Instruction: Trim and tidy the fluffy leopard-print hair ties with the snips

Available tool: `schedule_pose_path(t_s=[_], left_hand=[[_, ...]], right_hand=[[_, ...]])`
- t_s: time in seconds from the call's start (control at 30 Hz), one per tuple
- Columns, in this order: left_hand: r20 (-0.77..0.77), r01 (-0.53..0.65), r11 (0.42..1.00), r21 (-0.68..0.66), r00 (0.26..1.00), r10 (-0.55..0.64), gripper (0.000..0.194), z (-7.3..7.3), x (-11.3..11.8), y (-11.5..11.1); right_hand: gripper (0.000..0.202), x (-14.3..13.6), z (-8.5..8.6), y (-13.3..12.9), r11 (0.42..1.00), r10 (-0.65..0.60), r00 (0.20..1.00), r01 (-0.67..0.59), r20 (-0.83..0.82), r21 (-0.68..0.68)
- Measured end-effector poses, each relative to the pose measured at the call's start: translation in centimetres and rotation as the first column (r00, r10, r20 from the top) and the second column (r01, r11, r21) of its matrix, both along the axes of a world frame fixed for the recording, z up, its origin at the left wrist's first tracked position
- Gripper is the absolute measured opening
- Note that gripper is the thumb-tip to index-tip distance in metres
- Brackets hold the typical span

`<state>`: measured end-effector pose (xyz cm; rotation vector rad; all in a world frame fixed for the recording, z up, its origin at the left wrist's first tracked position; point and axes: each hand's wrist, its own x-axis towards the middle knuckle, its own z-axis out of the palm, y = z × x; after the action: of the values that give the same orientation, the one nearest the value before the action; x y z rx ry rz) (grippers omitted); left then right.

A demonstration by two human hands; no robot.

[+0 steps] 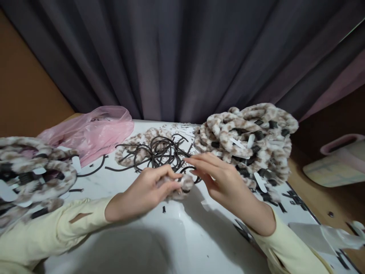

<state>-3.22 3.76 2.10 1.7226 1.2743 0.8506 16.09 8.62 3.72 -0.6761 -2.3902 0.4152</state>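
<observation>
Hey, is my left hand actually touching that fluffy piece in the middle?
Touching. The head view shows the left hand with thumb and forefinger closed on the fluffy piece.

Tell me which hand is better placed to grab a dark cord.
Probably the right hand: its fingers extend beside the dark cords, while the left hand pinches the furry piece.

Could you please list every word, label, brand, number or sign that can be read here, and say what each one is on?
No text can be read.
Reddish marks on the white tabletop, behind the dark cords: too small and blurred.
White tags on the fluffy rings: no lettering legible.
Pale container: faint lines, nothing readable.
</observation>
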Motion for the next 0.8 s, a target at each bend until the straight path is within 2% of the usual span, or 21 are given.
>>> schedule_pose_path(t_s=[0.07, 0.17, 0.23, 0.3, 0.37, 0.4, 0.47, 0.53, 0.63, 0.73, 0.8], left_hand=[[0.208, -0.033, 0.96, -0.277, 0.974, 0.094, 0.018, 0.0, -0.1, 1.0], [0.494, 0.032, 0.851, -0.524, 0.825, 0.272, 0.008, -0.3, -0.3, 2.3], [0.597, 0.128, 0.769, -0.627, 0.713, 0.368, 0.004, -0.6, -0.5, 2.9], [0.641, 0.225, 0.694, -0.684, 0.639, 0.425, 0.008, -0.8, -0.7, 3.3], [0.648, 0.269, 0.65, -0.711, 0.61, 0.456, 0.009, -0.8, -0.8, 3.5], [0.647, 0.269, 0.646, -0.714, 0.606, 0.463, 0.009, -0.8, -0.8, 3.5], [0.64, 0.237, 0.668, -0.705, 0.62, 0.455, 0.011, -0.7, -0.8, 3.4], [0.631, 0.186, 0.721, -0.668, 0.655, 0.415, 0.011, -0.6, -0.7, 3.1], [0.569, 0.102, 0.836, -0.539, 0.776, 0.273, 0.007, -0.5, -0.4, 2.4], [0.336, 0.015, 0.956, -0.293, 0.938, 0.089, 0.017, -0.4, -0.2, 1.7], [0.107, -0.033, 0.995, -0.095, 0.993, 0.043, 0.021, -0.4, -0.2, 1.3]], right_hand=[[0.019, -0.3, 0.6, -1.0, 0.989, -0.123, 0.992, 0.121, -0.014, -0.085], [0.017, -0.9, 0.7, -2.2, 0.959, -0.124, 0.985, 0.15, 0.118, -0.242], [0.019, -1.4, 0.0, -2.4, 0.944, -0.109, 0.972, 0.166, 0.207, -0.286], [0.02, -1.9, -1.0, -2.3, 0.934, -0.121, 0.96, 0.197, 0.253, -0.298], [0.019, -2.4, -1.9, -2.1, 0.917, -0.151, 0.948, 0.241, 0.281, -0.319], [0.019, -2.6, -2.3, -2.0, 0.903, -0.164, 0.944, 0.261, 0.287, -0.342], [0.016, -3.0, -2.7, -1.9, 0.864, -0.177, 0.952, 0.272, 0.25, -0.423], [0.016, -3.3, -3.0, -1.8, 0.805, -0.164, 0.974, 0.223, 0.155, -0.549], [0.031, -3.4, -3.2, -1.4, 0.639, -0.131, 0.991, 0.097, 0.016, -0.763], [0.036, -3.0, -3.0, -1.0, 0.465, -0.092, 0.995, 0.003, -0.045, -0.885], [0.036, -2.6, -2.6, -0.8, 0.404, -0.065, 0.996, -0.023, -0.054, -0.914]])
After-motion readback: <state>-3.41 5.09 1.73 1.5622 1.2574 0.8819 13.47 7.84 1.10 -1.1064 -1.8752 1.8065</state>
